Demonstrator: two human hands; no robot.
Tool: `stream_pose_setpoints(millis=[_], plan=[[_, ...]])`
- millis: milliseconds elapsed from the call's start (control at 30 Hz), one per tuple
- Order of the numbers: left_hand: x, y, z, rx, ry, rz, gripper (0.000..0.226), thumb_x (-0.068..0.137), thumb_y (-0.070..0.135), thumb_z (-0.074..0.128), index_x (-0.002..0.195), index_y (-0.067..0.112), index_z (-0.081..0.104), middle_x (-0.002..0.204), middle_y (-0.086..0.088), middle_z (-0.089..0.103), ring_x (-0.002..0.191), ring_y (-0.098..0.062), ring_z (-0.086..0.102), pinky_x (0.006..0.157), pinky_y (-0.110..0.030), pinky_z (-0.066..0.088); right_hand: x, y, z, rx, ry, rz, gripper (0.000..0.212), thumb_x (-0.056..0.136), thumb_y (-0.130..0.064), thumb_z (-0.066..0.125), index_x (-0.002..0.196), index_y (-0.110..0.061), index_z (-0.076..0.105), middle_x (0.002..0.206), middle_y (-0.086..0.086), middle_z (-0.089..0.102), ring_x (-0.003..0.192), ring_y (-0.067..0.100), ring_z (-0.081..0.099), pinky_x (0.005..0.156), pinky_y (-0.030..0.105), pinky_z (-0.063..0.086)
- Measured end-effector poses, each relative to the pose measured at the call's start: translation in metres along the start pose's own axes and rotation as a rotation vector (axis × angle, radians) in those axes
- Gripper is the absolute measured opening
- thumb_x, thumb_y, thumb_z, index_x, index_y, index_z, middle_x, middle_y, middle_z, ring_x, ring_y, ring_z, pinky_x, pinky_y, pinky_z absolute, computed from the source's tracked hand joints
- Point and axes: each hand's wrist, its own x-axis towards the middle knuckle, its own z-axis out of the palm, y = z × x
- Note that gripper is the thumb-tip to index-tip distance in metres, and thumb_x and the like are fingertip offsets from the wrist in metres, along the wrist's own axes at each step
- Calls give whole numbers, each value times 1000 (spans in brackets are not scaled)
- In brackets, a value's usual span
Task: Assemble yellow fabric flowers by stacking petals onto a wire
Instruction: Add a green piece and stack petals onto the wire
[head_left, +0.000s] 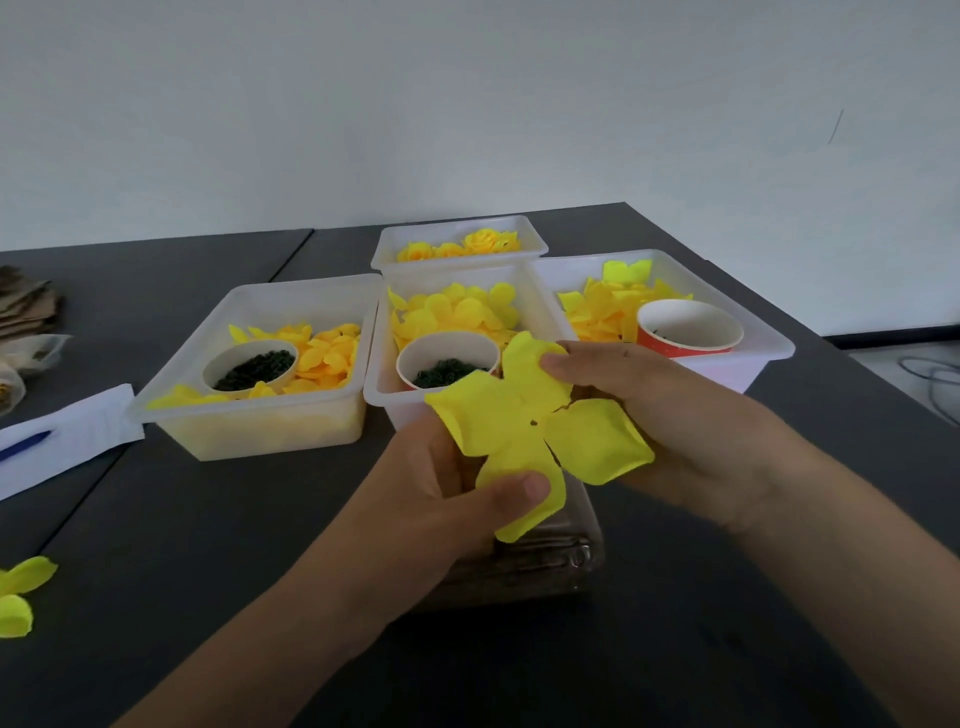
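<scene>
A plain pale wall (467, 104) rises behind dark tables (156, 519) pushed together; the light is dim.

Yellow four-lobed fabric petal piece (535, 431), spread flat, small centre hole.

Four white plastic tubs (270, 415) full of yellow petals stand close together across the back of the dark counter (208, 519), so there is hardly a gap between them. A clear plastic box (545, 561) sits right in front of the middle tub. The near counter on both sides is bare, except for a loose yellow fabric petal piece (21, 592) at the left edge.
</scene>
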Motion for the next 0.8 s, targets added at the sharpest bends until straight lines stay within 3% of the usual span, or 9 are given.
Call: stream_pose_setpoints(millis=[33,167,267,400,500,567,633,700,800], plan=[[-1,-2,-1,-13,-4,-6,35,82,30,73,114,40,66,122,8,69,114,-15,65,91,-26,54,-1,0,0,26,-18,8,47,94,-13,45,55,-21,71,55,-6,63,47,7,61,47,18,47],[-3,-5,-1,-42,92,-45,35,78,41,71,112,39,69,119,3,71,114,-31,64,98,-60,49,-3,0,1,98,-14,48,24,77,-17,52,74,-18,75,76,2,71,64,16,68,56,26,55],[-2,-5,-5,-151,106,-68,37,81,33,74,118,29,68,121,-1,70,112,-24,66,96,-45,54,-4,2,-2,90,25,53,27,79,-17,47,74,-20,73,74,0,68,69,18,63,70,33,55],[1,-2,-7,-412,139,-66,51,77,21,70,126,7,62,115,-9,71,88,-16,70,64,-20,56,-6,7,-7,107,125,22,25,72,-15,52,92,-8,65,79,8,65,76,27,58,84,39,50],[4,-3,-10,-491,165,-52,50,73,13,80,121,10,68,120,-12,68,90,-16,67,63,-20,53,-9,12,-8,83,180,21,29,71,-16,55,97,-4,60,87,17,54,81,32,48,86,44,38],[5,-3,-11,-505,170,-42,59,64,23,89,118,9,69,119,-11,69,91,-17,69,65,-22,55,-11,14,-9,79,162,37,35,72,-16,58,105,-6,56,87,17,50,74,30,47,78,41,38],[5,-4,-12,-424,185,-48,63,64,29,90,120,10,68,121,-10,69,101,-22,69,80,-29,58,-12,15,-9,79,110,52,36,74,-14,62,109,-8,55,83,14,53,68,25,50,75,39,39],[3,-4,-13,-298,198,-50,51,75,29,79,122,14,66,122,-9,69,107,-23,67,90,-34,55,-17,13,-8,31,68,59,27,76,-22,60,101,-9,60,73,4,59,59,15,52,68,32,42],[-1,0,-16,-165,224,-49,40,71,34,80,111,28,73,116,-3,72,101,-18,68,87,-28,57,-22,9,-8,-33,42,37,10,78,-24,63,81,-15,65,65,-2,59,55,10,49,63,28,38]])
